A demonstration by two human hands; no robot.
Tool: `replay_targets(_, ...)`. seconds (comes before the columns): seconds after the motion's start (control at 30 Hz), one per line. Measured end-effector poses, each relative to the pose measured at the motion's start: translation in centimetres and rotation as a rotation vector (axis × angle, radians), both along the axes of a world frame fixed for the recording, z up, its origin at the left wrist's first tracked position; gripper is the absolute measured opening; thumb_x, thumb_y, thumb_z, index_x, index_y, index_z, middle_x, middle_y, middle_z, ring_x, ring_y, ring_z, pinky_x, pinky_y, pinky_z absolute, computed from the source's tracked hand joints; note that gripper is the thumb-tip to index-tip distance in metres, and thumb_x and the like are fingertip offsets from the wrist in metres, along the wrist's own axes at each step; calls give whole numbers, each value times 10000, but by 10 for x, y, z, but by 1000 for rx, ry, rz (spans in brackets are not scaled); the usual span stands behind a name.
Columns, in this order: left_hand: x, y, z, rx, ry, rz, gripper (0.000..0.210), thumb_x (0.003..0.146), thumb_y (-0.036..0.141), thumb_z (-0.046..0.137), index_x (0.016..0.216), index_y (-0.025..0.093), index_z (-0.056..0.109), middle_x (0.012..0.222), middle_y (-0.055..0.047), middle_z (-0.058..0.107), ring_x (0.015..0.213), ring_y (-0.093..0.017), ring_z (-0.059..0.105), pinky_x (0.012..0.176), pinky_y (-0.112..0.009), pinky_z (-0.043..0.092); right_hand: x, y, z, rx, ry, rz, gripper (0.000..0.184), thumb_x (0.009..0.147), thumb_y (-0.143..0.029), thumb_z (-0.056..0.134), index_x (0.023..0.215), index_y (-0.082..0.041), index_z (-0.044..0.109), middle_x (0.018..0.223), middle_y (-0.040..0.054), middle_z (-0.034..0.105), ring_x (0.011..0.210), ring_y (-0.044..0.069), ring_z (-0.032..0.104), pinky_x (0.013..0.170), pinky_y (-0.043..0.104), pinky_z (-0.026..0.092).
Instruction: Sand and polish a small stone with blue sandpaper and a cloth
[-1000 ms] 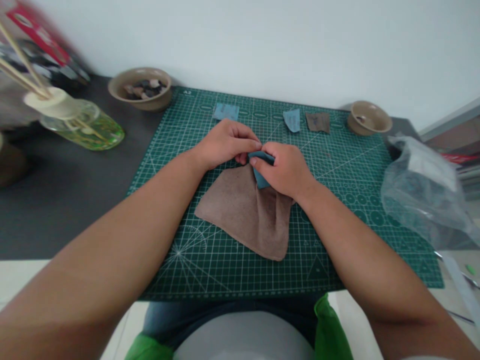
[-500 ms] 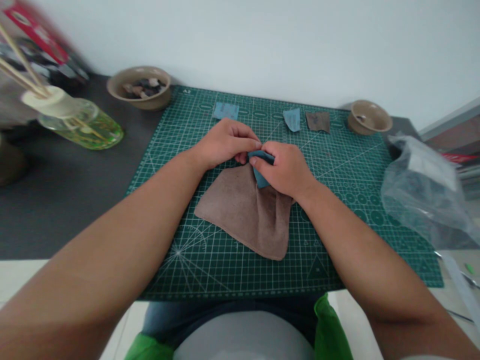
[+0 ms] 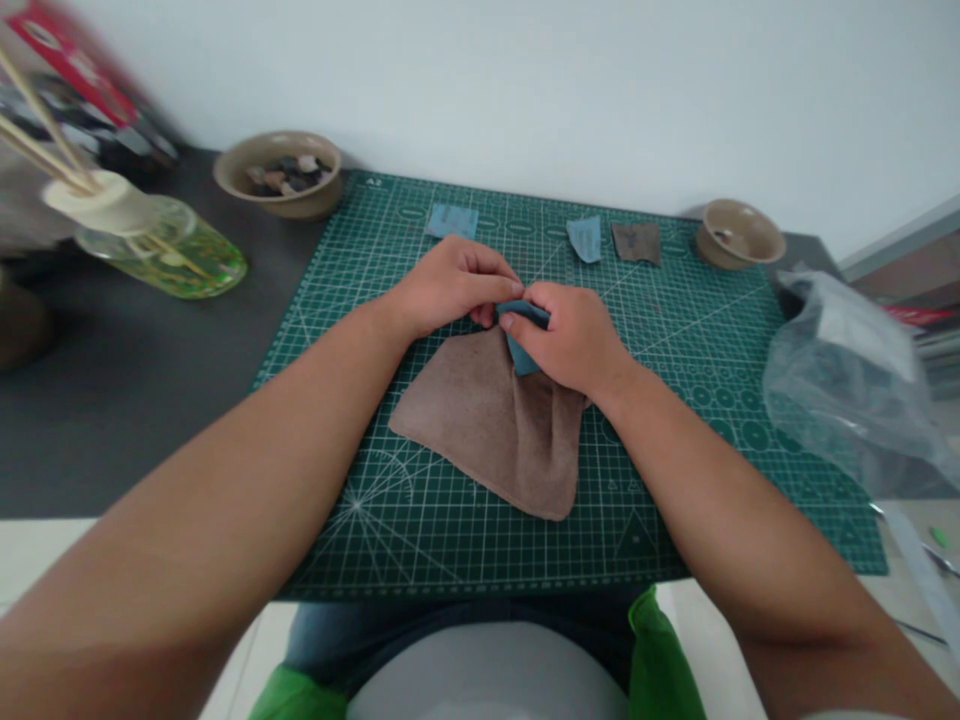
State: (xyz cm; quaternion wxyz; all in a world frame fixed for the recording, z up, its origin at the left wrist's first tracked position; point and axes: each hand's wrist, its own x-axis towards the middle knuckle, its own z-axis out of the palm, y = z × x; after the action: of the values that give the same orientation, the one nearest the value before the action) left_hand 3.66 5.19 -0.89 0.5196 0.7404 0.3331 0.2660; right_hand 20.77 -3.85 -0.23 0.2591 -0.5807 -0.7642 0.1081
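My right hand (image 3: 574, 335) is closed around a folded piece of blue sandpaper (image 3: 523, 357), its thumb pressing on the sheet. Touching it at the fingertips, my left hand (image 3: 457, 285) is pinched shut; whatever sits between its fingers is hidden. Beneath both hands a brown cloth (image 3: 480, 410) lies creased on the green cutting mat (image 3: 420, 540). Farther back on the mat are a flat blue sandpaper piece (image 3: 454, 221), a curled blue piece (image 3: 585, 240) and a brownish-grey piece (image 3: 636, 243).
At the back left stands a bowl of small stones (image 3: 281, 175); a smaller bowl (image 3: 739, 235) is at the back right. A reed diffuser bottle (image 3: 165, 245) is on the dark desktop at left. A clear plastic bag (image 3: 847, 370) overlaps the mat's right side.
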Motion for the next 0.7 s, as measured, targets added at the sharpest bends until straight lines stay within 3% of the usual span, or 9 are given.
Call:
replay_targets(0.4,0,1,-1,29,13,0,123,849,254,711,795,165,778,560,-3,653,484,-126,584,498,-267,471,0,1,-1,-5,-8,-8,233,944,-340,597,851,-169,725,804,60,721,770,213,613,705,332,379)
replay_targets(0.7,0,-1,0,15,24,0,122,890,211,703,845,121,773,573,-21,661,508,-128,573,527,-283,461,0,1,-1,5,-14,-2,233,945,-337,598,854,-166,727,812,64,730,777,218,631,705,335,371)
